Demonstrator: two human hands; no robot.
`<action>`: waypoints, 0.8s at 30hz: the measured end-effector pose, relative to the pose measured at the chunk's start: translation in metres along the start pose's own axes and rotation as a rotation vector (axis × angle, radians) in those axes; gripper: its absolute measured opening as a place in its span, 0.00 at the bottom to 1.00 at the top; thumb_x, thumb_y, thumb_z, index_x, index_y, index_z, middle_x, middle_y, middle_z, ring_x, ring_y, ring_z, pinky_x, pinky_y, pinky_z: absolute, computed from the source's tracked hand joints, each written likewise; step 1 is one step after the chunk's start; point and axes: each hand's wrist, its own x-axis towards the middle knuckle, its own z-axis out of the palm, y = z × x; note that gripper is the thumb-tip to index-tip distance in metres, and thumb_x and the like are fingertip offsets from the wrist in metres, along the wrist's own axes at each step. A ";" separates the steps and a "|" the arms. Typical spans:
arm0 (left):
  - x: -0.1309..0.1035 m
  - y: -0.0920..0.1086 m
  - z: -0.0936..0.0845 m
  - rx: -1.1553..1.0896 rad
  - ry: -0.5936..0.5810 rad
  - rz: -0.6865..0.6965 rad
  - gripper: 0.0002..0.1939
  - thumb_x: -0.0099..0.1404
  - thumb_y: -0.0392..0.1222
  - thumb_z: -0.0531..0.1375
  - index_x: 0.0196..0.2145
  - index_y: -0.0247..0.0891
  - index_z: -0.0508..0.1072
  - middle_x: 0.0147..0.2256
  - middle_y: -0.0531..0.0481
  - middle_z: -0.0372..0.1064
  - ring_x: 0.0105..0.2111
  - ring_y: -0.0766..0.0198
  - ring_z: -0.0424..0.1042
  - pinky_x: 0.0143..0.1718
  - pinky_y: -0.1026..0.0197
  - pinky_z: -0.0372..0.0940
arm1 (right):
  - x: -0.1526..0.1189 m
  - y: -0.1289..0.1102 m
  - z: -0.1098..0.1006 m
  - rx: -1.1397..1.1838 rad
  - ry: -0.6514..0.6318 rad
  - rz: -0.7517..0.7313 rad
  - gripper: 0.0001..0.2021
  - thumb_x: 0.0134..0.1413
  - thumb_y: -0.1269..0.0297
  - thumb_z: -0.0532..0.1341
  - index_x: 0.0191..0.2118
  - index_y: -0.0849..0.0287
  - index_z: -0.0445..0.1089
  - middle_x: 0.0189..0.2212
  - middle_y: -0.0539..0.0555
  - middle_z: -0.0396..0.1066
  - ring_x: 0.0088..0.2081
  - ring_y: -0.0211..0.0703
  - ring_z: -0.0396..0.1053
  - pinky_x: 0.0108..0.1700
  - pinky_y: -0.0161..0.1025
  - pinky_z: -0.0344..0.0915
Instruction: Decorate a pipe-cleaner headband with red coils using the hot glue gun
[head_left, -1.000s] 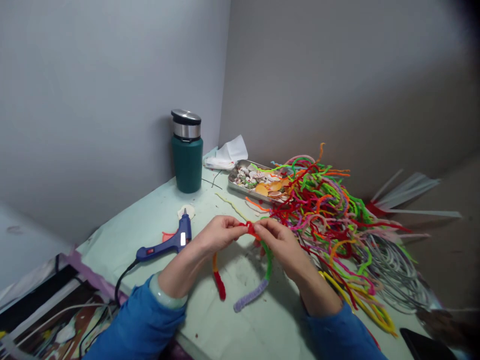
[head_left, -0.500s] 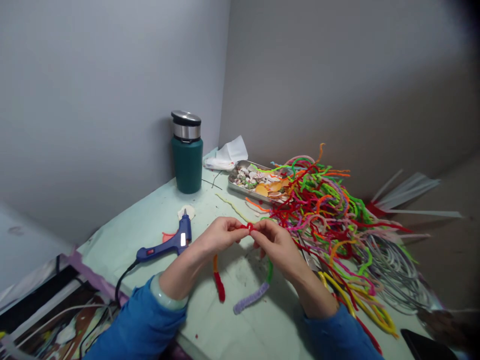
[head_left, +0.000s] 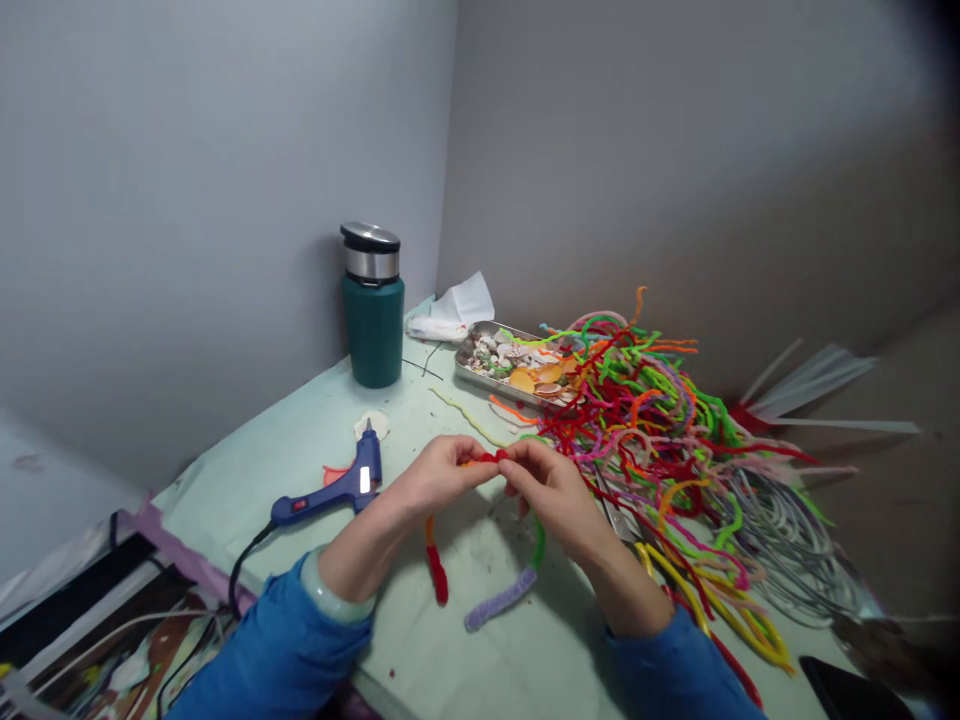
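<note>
My left hand (head_left: 439, 473) and my right hand (head_left: 546, 485) meet over the middle of the table. Between their fingertips is a small red fuzzy piece (head_left: 493, 457), pinched from both sides. Some orange shows at the left fingertips. Below my left hand hangs a fuzzy strip end, orange above and red (head_left: 437, 577) below. Under my right hand a green fuzzy length curves down into a purple end (head_left: 501, 599). How these lengths join is hidden by the hands.
A blue glue gun (head_left: 337, 492) lies left on the table (head_left: 285, 445), its cord over the edge. A green bottle (head_left: 373, 325) and metal tray (head_left: 491, 382) stand behind. Colourful pipe cleaners (head_left: 637, 400) heap at right, near scissors (head_left: 616, 515) and a dark object (head_left: 844, 690).
The fingers have shifted slightly on the red piece, and its raised loop looks flatter. Orange now shows at the left fingertips. Both hands stay in nearly the same place.
</note>
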 end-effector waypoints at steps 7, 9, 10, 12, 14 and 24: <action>0.002 -0.004 -0.001 0.039 -0.024 0.039 0.14 0.52 0.49 0.60 0.24 0.34 0.66 0.19 0.58 0.53 0.21 0.72 0.51 0.22 0.66 0.45 | 0.000 -0.002 -0.001 -0.037 -0.015 -0.015 0.09 0.50 0.59 0.59 0.30 0.59 0.65 0.22 0.47 0.63 0.23 0.35 0.61 0.22 0.31 0.59; 0.003 -0.004 -0.001 0.031 -0.004 0.016 0.14 0.52 0.48 0.60 0.24 0.34 0.65 0.18 0.59 0.53 0.20 0.72 0.51 0.22 0.66 0.45 | 0.001 -0.001 -0.001 -0.013 -0.022 0.011 0.10 0.50 0.57 0.58 0.31 0.59 0.65 0.21 0.47 0.62 0.22 0.35 0.61 0.21 0.31 0.59; 0.003 -0.004 -0.002 0.024 0.007 0.006 0.13 0.52 0.48 0.60 0.24 0.34 0.66 0.17 0.59 0.52 0.19 0.72 0.50 0.22 0.66 0.45 | 0.001 0.000 -0.002 0.001 -0.024 0.020 0.11 0.50 0.56 0.58 0.32 0.59 0.65 0.22 0.47 0.63 0.22 0.35 0.61 0.21 0.32 0.59; 0.003 -0.004 -0.003 0.011 0.019 -0.001 0.12 0.53 0.47 0.60 0.24 0.34 0.66 0.17 0.59 0.52 0.19 0.73 0.49 0.21 0.66 0.45 | 0.002 0.001 -0.002 0.011 -0.029 0.021 0.12 0.49 0.55 0.59 0.34 0.59 0.65 0.23 0.48 0.64 0.24 0.36 0.63 0.20 0.32 0.59; 0.003 -0.003 -0.004 0.006 0.008 0.002 0.12 0.53 0.46 0.60 0.24 0.34 0.66 0.17 0.59 0.52 0.18 0.73 0.49 0.21 0.66 0.45 | 0.003 0.004 -0.003 -0.004 -0.031 0.005 0.12 0.48 0.56 0.60 0.35 0.59 0.65 0.25 0.49 0.65 0.25 0.37 0.64 0.20 0.31 0.59; 0.004 -0.007 -0.003 0.025 -0.006 0.025 0.11 0.52 0.46 0.60 0.26 0.33 0.68 0.20 0.57 0.56 0.21 0.72 0.52 0.22 0.67 0.47 | 0.003 0.008 -0.001 -0.074 -0.008 -0.047 0.08 0.51 0.60 0.58 0.32 0.59 0.64 0.23 0.46 0.63 0.23 0.34 0.61 0.23 0.31 0.57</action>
